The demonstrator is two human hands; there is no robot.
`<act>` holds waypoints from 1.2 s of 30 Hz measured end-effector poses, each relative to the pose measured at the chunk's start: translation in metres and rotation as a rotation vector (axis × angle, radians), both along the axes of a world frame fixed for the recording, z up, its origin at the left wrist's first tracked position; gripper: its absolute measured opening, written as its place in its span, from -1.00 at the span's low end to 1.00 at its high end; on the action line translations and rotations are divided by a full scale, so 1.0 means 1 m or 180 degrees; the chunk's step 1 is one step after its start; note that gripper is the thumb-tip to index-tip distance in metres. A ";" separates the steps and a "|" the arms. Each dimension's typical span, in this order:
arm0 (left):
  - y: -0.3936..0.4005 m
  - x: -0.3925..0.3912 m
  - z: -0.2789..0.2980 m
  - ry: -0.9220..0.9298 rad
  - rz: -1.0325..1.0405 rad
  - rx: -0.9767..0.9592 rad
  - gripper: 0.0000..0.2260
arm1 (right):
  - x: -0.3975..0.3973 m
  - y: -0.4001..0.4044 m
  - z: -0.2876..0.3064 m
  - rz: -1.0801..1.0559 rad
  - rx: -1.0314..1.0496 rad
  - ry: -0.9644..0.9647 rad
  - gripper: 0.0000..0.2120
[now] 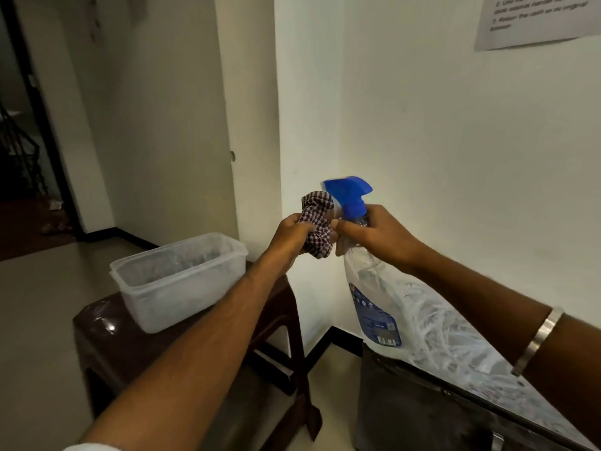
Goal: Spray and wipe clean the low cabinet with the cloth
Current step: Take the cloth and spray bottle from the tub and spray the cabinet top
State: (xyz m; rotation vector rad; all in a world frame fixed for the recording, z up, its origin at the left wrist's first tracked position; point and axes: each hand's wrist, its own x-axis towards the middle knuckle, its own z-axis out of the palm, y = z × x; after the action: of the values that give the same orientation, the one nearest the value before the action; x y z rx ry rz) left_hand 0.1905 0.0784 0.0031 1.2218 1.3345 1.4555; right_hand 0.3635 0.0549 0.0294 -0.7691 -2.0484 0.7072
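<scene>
Pale walls point(455, 125) meeting at a corner, black skirting point(320, 348); printed notice point(533, 21) upper right; light tiled floor point(35, 320); dark brown stool point(107, 340) bearing translucent plastic tub point(156, 281); dark doorway point(19, 141) left.

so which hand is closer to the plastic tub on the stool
Left. The left hand, gripping the cloth, is just up and right of the tub; the right hand, on the spray bottle, is farther right.

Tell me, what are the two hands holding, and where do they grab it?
The left hand grips the bunched checked cloth around its middle. The right hand holds the spray bottle by its neck, just under the blue trigger head.
</scene>
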 end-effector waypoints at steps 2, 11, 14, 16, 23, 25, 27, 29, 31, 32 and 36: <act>-0.004 -0.021 0.013 0.0205 0.0205 0.0043 -0.74 | -0.020 0.002 0.011 0.0058 0.0068 -0.0015 -0.65; -0.048 -0.125 0.065 0.0756 0.0947 0.0356 -0.69 | -0.119 0.007 0.052 0.0452 0.0115 0.0217 -0.64; -0.057 -0.155 0.072 0.1070 0.1309 0.0372 -0.69 | -0.153 0.003 0.070 0.0484 0.0217 0.0415 -0.62; -0.062 -0.172 0.074 0.1225 0.1499 0.0386 -0.68 | -0.174 0.001 0.079 0.0516 0.0233 0.0556 -0.62; -0.070 -0.217 0.065 0.1644 0.1969 0.0328 -0.66 | -0.235 0.005 0.092 0.0677 0.0133 0.1025 -0.51; -0.070 -0.227 0.061 0.1718 0.2066 0.0282 -0.65 | -0.248 0.013 0.087 0.0622 0.0118 0.1089 -0.50; -0.068 -0.235 0.055 0.1779 0.2126 0.0243 -0.64 | -0.262 0.022 0.080 0.0552 0.0116 0.1138 -0.50; -0.065 -0.243 0.050 0.1810 0.2181 0.0208 -0.65 | -0.275 0.031 0.070 0.0498 0.0079 0.1159 -0.51; -0.060 -0.251 0.043 0.1805 0.2182 0.0196 -0.66 | -0.288 0.041 0.060 0.0471 0.0034 0.1091 -0.58; -0.058 -0.254 0.039 0.1801 0.2181 0.0198 -0.66 | -0.294 0.045 0.054 0.0457 0.0014 0.1044 -0.61; -0.049 -0.263 0.028 0.1769 0.2170 0.0239 -0.66 | -0.311 0.059 0.034 0.0373 -0.0041 0.0900 -0.67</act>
State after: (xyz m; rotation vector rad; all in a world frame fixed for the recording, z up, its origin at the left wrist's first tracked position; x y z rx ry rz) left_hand -0.0721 0.0289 0.0309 1.3459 2.2523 1.6862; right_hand 0.0525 0.1141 0.0630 -0.5256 -1.8426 0.8452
